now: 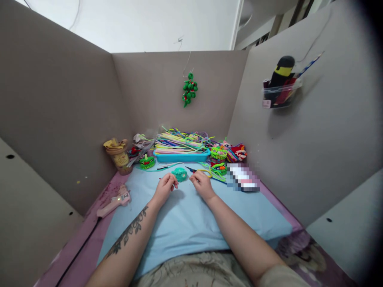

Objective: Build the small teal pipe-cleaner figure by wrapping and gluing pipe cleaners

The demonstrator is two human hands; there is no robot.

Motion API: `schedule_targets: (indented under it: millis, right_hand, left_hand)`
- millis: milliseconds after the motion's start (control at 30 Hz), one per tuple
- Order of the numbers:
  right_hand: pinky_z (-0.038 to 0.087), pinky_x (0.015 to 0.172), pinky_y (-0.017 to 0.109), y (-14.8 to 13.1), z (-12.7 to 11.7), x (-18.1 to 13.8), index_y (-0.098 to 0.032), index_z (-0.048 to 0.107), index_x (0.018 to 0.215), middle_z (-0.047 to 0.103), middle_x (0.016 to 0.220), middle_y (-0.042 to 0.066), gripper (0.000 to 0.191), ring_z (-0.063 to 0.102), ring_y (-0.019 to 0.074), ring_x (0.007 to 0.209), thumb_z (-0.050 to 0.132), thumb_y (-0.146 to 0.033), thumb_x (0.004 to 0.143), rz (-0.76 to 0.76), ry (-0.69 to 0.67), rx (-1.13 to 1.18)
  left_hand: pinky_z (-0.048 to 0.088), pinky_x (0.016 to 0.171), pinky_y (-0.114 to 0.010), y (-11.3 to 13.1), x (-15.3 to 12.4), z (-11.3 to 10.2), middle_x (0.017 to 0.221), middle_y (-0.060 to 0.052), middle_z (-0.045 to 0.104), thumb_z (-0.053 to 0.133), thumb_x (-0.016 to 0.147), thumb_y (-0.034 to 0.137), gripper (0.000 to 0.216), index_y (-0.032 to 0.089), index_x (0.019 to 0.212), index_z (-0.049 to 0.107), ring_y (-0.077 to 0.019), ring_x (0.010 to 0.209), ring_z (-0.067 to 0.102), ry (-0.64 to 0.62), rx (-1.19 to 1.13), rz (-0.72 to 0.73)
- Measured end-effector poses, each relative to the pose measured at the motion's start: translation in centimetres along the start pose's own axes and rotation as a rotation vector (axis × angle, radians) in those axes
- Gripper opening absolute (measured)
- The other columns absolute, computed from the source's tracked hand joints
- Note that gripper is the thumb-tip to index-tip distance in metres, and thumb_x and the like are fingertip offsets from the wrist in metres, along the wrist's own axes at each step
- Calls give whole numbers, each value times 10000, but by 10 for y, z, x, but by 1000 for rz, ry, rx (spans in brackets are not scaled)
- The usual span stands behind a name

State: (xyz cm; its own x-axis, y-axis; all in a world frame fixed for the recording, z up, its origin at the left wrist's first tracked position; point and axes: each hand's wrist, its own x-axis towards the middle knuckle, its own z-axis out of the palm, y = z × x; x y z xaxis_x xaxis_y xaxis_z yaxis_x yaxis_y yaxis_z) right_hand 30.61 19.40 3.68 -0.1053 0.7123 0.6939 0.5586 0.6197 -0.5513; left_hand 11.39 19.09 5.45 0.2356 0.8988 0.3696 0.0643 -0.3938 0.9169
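Observation:
A round teal piece that looks made of pipe cleaners sits on the blue cloth, just beyond and between my hands. My left hand is at its near left side with the fingers curled together. Whatever those fingers may hold is too small to tell. To the right of the piece, my right hand is closed in a pinch, and its contents cannot be made out either. Just past that hand lie scissors with yellow handles, blades pointing left.
A blue tray heaped with pipe cleaners stands at the back. Finished pipe-cleaner pieces lie at its right, a green one at its left. A pink glue gun, a cup and a blurred phone-like object flank the cloth.

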Motion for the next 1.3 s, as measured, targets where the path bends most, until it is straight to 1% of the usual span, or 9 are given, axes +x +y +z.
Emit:
schedule_targets:
  millis: [133,267,567,800,900,1000,1067,1200,1300]
  right_hand:
    - [420,777,321,-15,10,-1,-197,630,876,603,831,58,198,534,182,835,435,-235,881,-57,32,26]
    - [423,789,337,-26,16,-1,-203,634,917,606,841,54,147,530,185,843,503,-233,858,-129,91,2]
    - [409,765,317,-27,20,0,-196,599,808,593,803,45,177,508,183,827,435,-161,865,-143,69,-81]
    - [398,712,295,-15,17,4,-190,513,739,500,769,51,217,480,180,761,349,-185,880,57,203,-176]
    - [397,696,289,-4,9,4,-198,514,666,486,687,28,250,478,172,708,391,-239,880,127,146,-194]
    - [401,788,336,8,0,3,-176,592,853,547,894,81,118,497,208,878,494,-224,809,135,169,-223]
    - [380,856,374,15,-2,3,-174,614,928,542,1012,104,179,474,231,987,525,-205,776,123,189,-233]
    - [381,833,367,18,1,5,-202,654,670,603,821,63,186,502,215,879,538,-253,807,115,62,-241]
    - [378,831,348,12,7,3,-212,690,799,637,862,56,174,491,210,893,519,-180,810,70,-55,-273]
  left_hand:
    - [319,435,-190,0,4,1,662,-15,523,569,742,466,314,152,743,550,-99,565,469,-10,-273,-214]
    - [260,423,-167,0,3,3,625,17,461,643,691,461,349,130,788,588,-63,513,375,-16,-368,-292]
    - [321,450,-200,-11,0,4,808,-26,556,545,793,414,295,155,850,673,-63,508,399,-71,-53,-72]
    - [442,580,-235,3,-1,5,968,-95,637,578,769,347,257,174,913,702,-172,818,580,-77,152,77]
    - [423,533,-214,6,0,-3,909,-88,647,619,727,333,181,162,723,678,-175,823,592,36,252,118]
    - [425,550,-211,5,2,-18,766,-51,636,623,710,344,231,159,586,561,-140,713,583,347,330,128]
    - [428,547,-215,3,4,-30,662,-11,602,609,710,356,213,165,644,543,-122,613,560,519,331,58]
    - [427,520,-225,-4,8,-44,680,13,593,574,722,337,220,172,868,570,-111,523,531,509,365,-59]
    - [439,607,-247,-12,9,-43,677,11,577,550,750,325,162,182,824,565,-125,589,539,434,585,-19]
